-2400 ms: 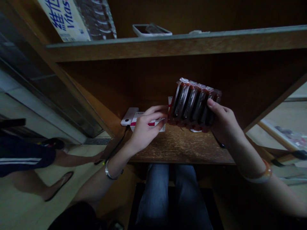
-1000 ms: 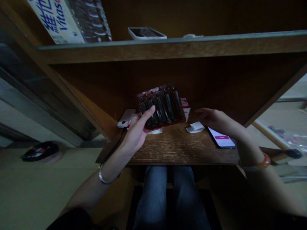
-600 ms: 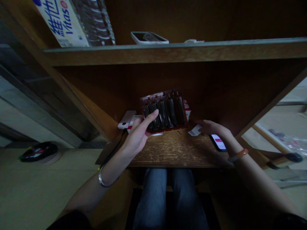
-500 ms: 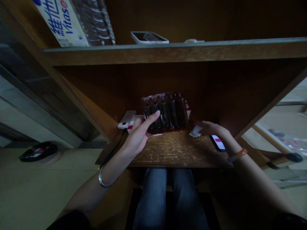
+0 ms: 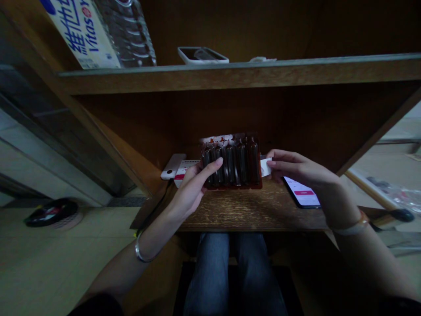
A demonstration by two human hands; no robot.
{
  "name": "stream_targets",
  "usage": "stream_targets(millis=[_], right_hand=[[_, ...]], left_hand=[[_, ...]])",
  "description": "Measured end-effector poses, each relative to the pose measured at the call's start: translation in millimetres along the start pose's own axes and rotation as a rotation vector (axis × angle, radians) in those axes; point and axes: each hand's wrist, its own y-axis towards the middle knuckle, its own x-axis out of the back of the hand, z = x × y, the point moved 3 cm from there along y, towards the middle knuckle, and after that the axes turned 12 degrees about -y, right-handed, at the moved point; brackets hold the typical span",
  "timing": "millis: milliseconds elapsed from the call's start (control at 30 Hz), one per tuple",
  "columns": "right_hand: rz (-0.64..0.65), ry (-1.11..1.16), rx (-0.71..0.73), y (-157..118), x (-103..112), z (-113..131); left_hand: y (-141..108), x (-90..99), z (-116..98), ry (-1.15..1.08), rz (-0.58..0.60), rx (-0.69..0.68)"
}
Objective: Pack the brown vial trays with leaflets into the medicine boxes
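My left hand [image 5: 194, 188] is closed on the left side of a tray of dark brown ampoules [image 5: 241, 162], its thumb lying across the front. The tray is tilted up above the desk, with several ampoules standing side by side in it. Between the thumb and fingers of my right hand [image 5: 296, 166] is a small white paper slip [image 5: 265, 167], close to the tray's right edge. Whether the slip touches the tray I cannot tell. Under my right hand lies a phone [image 5: 304, 193] with a lit screen. A white and red box [image 5: 184, 170] shows partly behind my left hand.
The wooden desk [image 5: 230, 210] lies below a shelf [image 5: 230, 75] bearing a Vitasoy carton [image 5: 85, 35], a clear ridged plastic thing [image 5: 130, 35] and a white-rimmed phone or case [image 5: 203, 55]. A white power bank-like block [image 5: 173, 166] with a cable sits left. A basket [image 5: 54, 213] stands on the floor.
My right hand has lifted the white slip from the desk and brought it up beside the tray. More of the lit phone shows. The tray has shifted slightly down and right.
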Motion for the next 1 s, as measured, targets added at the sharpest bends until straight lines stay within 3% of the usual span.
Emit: stream_targets(millis=[100, 267, 467, 600, 900, 1000], right_hand=[[-0.027, 0.121, 0.018, -8.1, -3.2, 12.0], [-0.084, 0.028, 0.107, -10.9, -16.5, 23.1], [-0.363, 0.075, 0.178, -12.7, -37.8, 35.8], [-0.451, 0.121, 0.192, -12.1, -48.8, 37.4], [-0.365, 0.107, 0.13, -4.8, -68.1, 24.5], [-0.359, 0.148, 0.049, -3.6, -71.8, 16.5]], left_hand=[[1.1, -0.1, 1.1, 0.031, 0.019, -0.027], [0.7, -3.1, 3.6, 0.061, 0.04, -0.068], [0.4, -1.9, 9.8, 0.03, 0.007, 0.021], [0.2, 0.8, 14.0, 0.022, 0.001, 0.055], [-5.4, -4.3, 17.8, 0.022, 0.041, 0.112], [-8.9, -6.9, 19.8, 0.038, 0.052, 0.141]])
